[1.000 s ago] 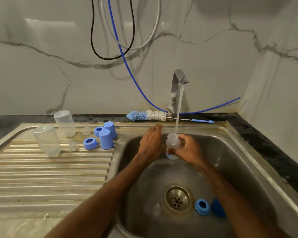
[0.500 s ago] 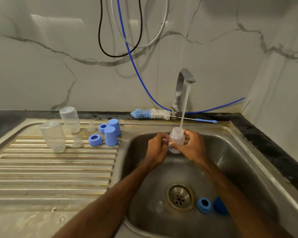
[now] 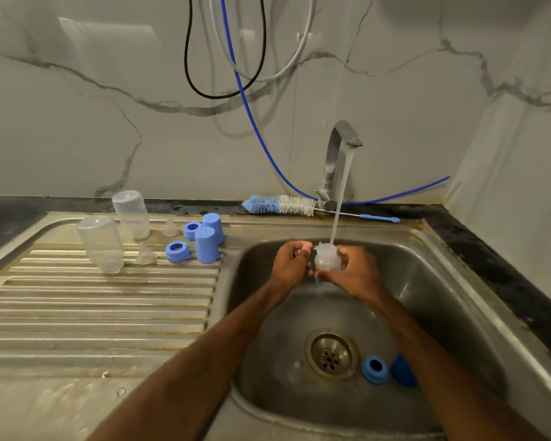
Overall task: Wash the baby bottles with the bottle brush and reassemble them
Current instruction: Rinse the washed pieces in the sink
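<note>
- Over the sink (image 3: 458,300): nothing but hard, wet steel below the work; after any slip, probably a bounce and a roll toward the drain (image 3: 331,354).
- On the drainboard (image 3: 93,313): two upended bottles (image 3: 101,243) standing on the ridges, close beside blue caps (image 3: 206,245), rings (image 3: 178,252) and teats (image 3: 146,254); easy to topple with a careless forearm.
- Under the tap (image 3: 337,154): running water (image 3: 341,198) landing on top of the held bottle; with too much tilt, likely to spray the parts on the drainboard and the counter (image 3: 13,214).
- Right hand (image 3: 357,275): wraps round the bottle (image 3: 326,261) above the basin, fingers curled on its body; wet grip, so prone to sliding.
- Left hand (image 3: 291,265): curled, pinching at the bottle's neck with thumb and fingertips as far as visible; liable to wrench it free by twisting against the other hand.
- Bottle brush (image 3: 280,205): lying untouched behind the basin, beside the tap base; awkward to fetch without loosening one hold on the bottle.
- Blue ring (image 3: 375,369) and blue cap (image 3: 401,370): down on the basin floor just beside the drain, sitting in runoff; apt to be dirtied or overlooked at reassembly.
</note>
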